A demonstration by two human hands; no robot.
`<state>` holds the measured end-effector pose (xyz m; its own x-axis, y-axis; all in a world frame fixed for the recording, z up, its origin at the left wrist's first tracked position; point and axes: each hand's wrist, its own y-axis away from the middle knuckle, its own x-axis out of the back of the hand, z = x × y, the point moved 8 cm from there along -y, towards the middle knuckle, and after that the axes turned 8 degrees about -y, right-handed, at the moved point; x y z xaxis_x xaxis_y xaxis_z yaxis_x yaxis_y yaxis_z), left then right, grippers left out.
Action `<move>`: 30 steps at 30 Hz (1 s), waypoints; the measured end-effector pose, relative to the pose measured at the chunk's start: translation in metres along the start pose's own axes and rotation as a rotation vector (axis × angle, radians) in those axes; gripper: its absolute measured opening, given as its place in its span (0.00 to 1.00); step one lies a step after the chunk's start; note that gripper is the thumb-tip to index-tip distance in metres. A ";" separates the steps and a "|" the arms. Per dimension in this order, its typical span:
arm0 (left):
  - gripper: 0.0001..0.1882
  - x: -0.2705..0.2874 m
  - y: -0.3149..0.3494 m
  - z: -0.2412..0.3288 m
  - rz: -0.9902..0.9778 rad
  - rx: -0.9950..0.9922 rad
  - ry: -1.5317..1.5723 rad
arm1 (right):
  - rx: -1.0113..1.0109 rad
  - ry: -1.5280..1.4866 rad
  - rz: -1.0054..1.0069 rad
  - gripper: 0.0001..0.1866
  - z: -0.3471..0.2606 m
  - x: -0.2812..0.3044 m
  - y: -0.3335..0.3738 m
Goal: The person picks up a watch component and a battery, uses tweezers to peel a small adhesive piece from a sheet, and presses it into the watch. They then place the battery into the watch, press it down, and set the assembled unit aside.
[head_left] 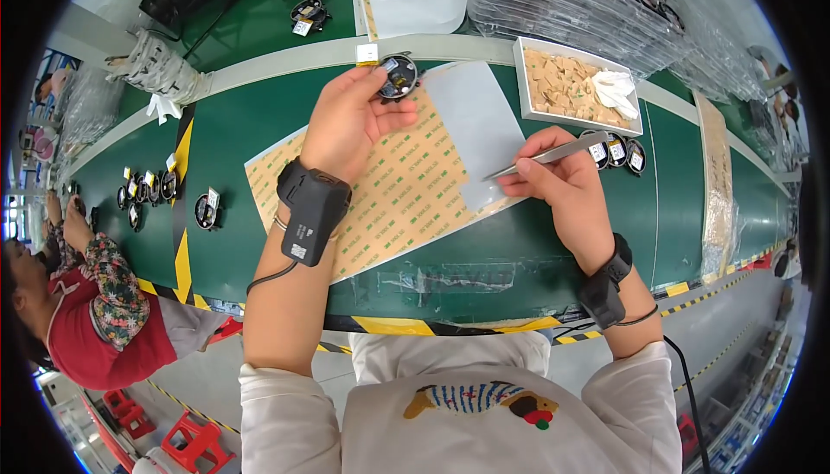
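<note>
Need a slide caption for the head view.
Left hand holds a round electronic module; right hand holds metal tweezers over a tan-and-grey sheet on a green table.

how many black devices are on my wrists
2: one boxy black left-wrist device, below the left hand, and one boxy black right-wrist device, below the right hand.

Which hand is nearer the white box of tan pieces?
Right. The right hand, holding tweezers, is just on the near side of the white box; the left hand, holding a round device, is farther off to the box's left.
</note>
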<state>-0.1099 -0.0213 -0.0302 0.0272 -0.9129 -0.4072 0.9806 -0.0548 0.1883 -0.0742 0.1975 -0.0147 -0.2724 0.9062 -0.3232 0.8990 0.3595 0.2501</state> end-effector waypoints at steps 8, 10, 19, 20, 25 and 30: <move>0.12 -0.020 0.004 -0.008 -0.060 0.038 -0.188 | 0.143 0.200 0.041 0.05 -0.002 -0.008 -0.005; 0.12 -0.023 0.005 -0.008 -0.062 0.039 -0.188 | 0.077 0.184 0.023 0.05 0.001 -0.007 -0.007; 0.12 -0.052 0.020 -0.023 -0.205 0.182 0.006 | 0.075 0.048 -0.273 0.05 -0.021 -0.006 0.003; 0.13 -0.058 0.023 -0.028 -0.229 0.220 0.037 | 0.078 0.048 -0.267 0.05 -0.024 -0.004 0.004; 0.14 -0.064 0.028 -0.031 -0.208 0.214 -0.049 | -0.136 0.158 -0.300 0.04 -0.022 -0.006 0.009; 0.15 -0.056 0.020 -0.022 -0.134 0.103 -0.115 | -0.082 0.265 -0.379 0.04 -0.024 -0.008 0.012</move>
<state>-0.0873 0.0376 -0.0231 -0.1302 -0.9345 -0.3314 0.9488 -0.2144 0.2319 -0.0700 0.1997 0.0130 -0.6642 0.7293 -0.1641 0.6920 0.6829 0.2340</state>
